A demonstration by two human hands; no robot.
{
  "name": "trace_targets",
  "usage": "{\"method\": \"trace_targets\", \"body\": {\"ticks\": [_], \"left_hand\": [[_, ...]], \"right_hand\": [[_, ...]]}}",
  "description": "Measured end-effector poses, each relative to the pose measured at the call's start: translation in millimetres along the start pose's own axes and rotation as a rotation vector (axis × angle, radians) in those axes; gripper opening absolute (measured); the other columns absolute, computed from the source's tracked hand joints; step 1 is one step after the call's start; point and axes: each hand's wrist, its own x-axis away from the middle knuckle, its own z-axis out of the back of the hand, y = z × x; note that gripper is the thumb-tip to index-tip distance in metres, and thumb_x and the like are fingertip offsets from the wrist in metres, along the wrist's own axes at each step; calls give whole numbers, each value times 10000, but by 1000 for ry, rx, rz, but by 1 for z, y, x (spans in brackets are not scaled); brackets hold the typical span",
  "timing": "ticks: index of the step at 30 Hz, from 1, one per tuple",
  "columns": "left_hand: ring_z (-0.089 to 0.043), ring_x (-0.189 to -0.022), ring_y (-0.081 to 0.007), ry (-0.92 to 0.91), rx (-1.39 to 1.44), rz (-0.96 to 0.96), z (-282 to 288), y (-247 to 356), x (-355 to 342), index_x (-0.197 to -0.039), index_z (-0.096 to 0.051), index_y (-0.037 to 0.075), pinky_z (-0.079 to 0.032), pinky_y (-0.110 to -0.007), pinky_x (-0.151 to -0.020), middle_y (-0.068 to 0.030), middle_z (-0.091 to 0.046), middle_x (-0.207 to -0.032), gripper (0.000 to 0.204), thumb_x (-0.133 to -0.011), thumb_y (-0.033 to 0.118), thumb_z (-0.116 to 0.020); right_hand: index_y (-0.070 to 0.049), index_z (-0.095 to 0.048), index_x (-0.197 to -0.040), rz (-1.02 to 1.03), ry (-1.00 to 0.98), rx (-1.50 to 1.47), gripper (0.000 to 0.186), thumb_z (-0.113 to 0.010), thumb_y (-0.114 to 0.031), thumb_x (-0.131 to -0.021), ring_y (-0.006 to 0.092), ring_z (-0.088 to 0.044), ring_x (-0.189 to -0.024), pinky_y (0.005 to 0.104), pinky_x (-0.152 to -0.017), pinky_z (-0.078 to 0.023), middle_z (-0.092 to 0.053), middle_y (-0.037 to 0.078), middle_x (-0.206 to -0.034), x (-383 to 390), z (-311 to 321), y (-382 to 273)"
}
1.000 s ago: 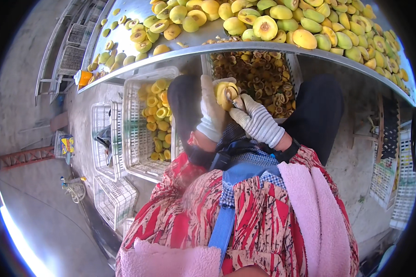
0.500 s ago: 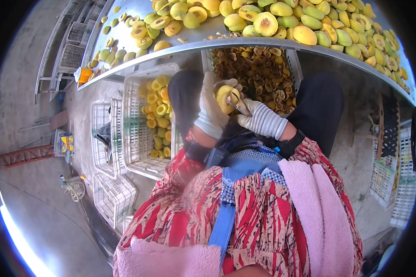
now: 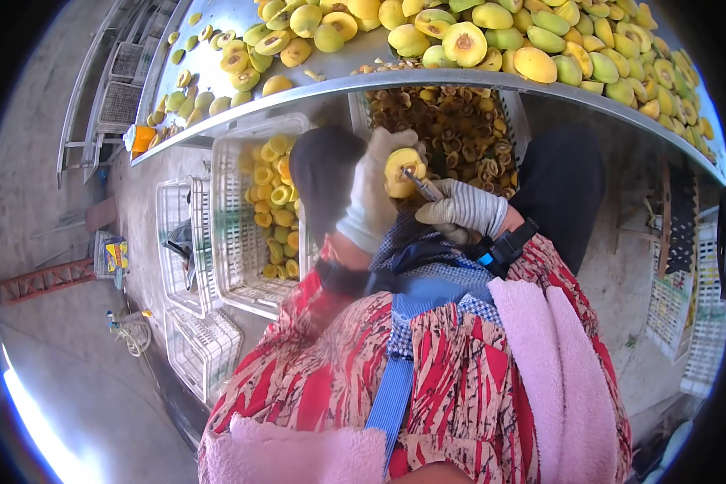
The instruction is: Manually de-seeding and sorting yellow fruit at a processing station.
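Observation:
My left hand, in a pale work glove, grips a yellow peach half with its cut face toward me. A brownish hollow shows in the middle of that face. My right hand, in a striped grey-and-white glove, is closed around a slim metal pitting tool. The tool's tip rests at the peach half's centre. Both hands are over my lap, between my knees, in front of a crate of brown pits and scraps.
A metal table heaped with halved yellow-green peaches spans the far side. Left of my knee, a white plastic crate holds hollowed yellow halves. More white crates stand on the floor at left, others at right. An orange container hangs by the table's left corner.
The peach half has turned so its cut face shows more fully. My right hand has shifted slightly right and down, exposing more of the pitting tool.

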Motion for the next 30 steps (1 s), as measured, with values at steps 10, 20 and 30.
{"method": "trace_targets", "body": {"ticks": [10,20,30], "left_hand": [[-613,-837,-136,138,-230,162,-2,3,3,-924,-668,-39,-498,-249,-700,-113,-645,-975,185,-858,122,-606],[-621,-854,-170,-161,-273,-249,7,-7,6,-945,-655,-38,-499,-274,-736,-110,-657,-964,261,-890,207,-585],[-611,-815,-200,334,271,107,-10,-29,-20,-1017,-568,-39,-515,-306,-701,-142,-622,-940,316,-913,257,-545]], "right_hand": [[-69,-535,-751,-129,99,399,173,-651,-192,-785,123,-410,-322,266,-311,-293,-461,5,-459,8,-20,-30],[-135,-508,-767,-196,-313,-627,141,-592,-216,-845,71,-364,-336,210,-302,-276,-422,-45,-513,15,-16,6],[9,-560,-935,169,712,1164,199,-522,-128,-796,397,-624,-810,457,-715,-498,-628,248,-827,-18,-20,10]]}}
